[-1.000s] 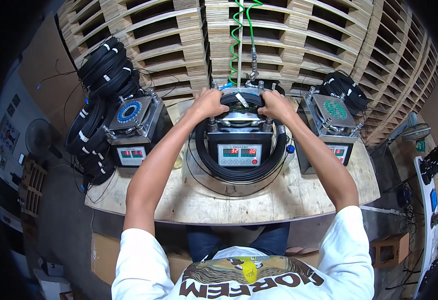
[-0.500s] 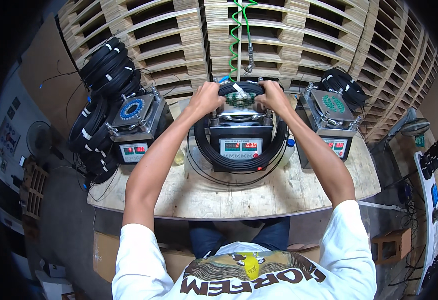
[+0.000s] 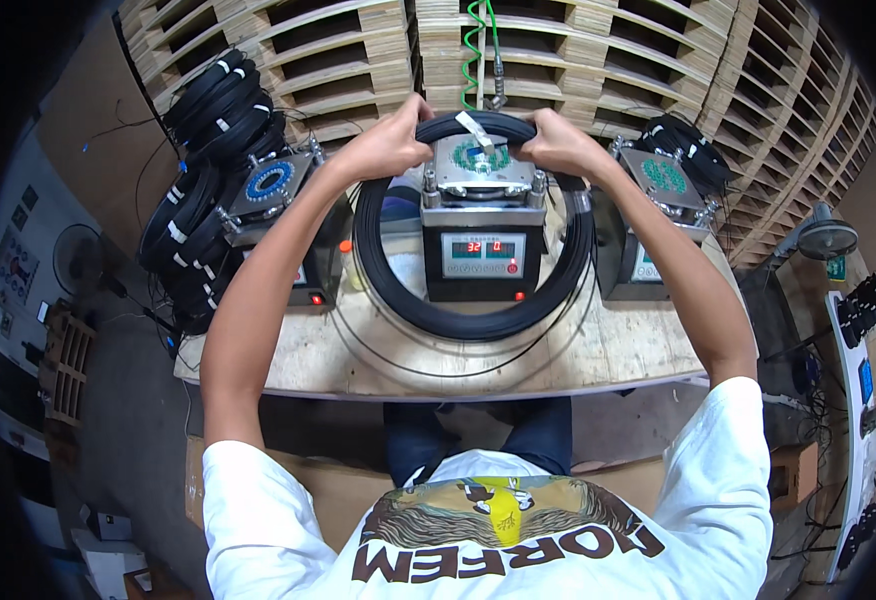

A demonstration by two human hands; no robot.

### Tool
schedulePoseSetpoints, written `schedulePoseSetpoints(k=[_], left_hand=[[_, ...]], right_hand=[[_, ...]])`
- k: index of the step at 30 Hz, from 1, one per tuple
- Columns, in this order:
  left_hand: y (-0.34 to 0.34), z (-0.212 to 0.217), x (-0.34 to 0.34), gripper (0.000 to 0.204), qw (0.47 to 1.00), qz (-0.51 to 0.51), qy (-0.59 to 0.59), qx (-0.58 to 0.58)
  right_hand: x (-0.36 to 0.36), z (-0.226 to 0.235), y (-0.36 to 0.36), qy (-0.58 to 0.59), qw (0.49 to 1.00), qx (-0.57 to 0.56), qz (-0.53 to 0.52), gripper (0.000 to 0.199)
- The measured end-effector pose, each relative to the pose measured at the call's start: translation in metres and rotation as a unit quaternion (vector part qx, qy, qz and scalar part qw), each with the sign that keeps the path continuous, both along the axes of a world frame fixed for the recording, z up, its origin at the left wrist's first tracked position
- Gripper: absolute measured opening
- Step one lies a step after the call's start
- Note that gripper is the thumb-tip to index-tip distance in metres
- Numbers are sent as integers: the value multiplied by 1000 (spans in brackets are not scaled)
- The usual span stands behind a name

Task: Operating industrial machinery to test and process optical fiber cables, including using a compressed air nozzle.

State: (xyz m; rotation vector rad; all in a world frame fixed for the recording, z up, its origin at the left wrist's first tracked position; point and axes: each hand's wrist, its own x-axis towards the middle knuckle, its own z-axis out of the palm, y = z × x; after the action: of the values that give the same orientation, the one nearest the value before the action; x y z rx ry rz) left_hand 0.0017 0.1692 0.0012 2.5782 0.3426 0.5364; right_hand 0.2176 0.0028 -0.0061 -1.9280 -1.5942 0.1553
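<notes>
A large coil of black cable (image 3: 463, 325) hangs in a ring around the middle bench machine (image 3: 483, 218), with a white tag (image 3: 474, 130) near its top. My left hand (image 3: 390, 148) is closed on the coil's upper left. Closed on its upper right is my right hand (image 3: 564, 147). Some of my fingers are hidden behind the cable. The machine has a black body with a lit red display, and its metal top plate carries a ring of green pieces (image 3: 481, 157). A loose strand of cable droops below the coil over the wooden table (image 3: 408, 368).
To the left stands a similar machine with a blue ring (image 3: 269, 182); another with green pieces (image 3: 665, 177) stands right. Black cable coils (image 3: 223, 115) are piled at the far left. Wooden pallets (image 3: 598, 60) rise behind, where a green spiral hose (image 3: 471, 60) hangs. An orange-capped bottle (image 3: 348, 255) stands left of centre.
Both hands have lifted the upper part of the coil, and the ring now shows larger around the middle machine. My elbows have spread outward.
</notes>
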Motion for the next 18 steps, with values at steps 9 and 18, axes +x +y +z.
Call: schedulePoseSetpoints(k=[9, 18], left_hand=[[-31, -169, -36, 30, 959, 2, 182, -216], [-80, -266, -46, 38, 968, 96, 134, -188]], right_hand=[[-38, -158, -36, 60, 986, -152, 24, 41], [-73, -272, -78, 73, 990, -55, -103, 36]])
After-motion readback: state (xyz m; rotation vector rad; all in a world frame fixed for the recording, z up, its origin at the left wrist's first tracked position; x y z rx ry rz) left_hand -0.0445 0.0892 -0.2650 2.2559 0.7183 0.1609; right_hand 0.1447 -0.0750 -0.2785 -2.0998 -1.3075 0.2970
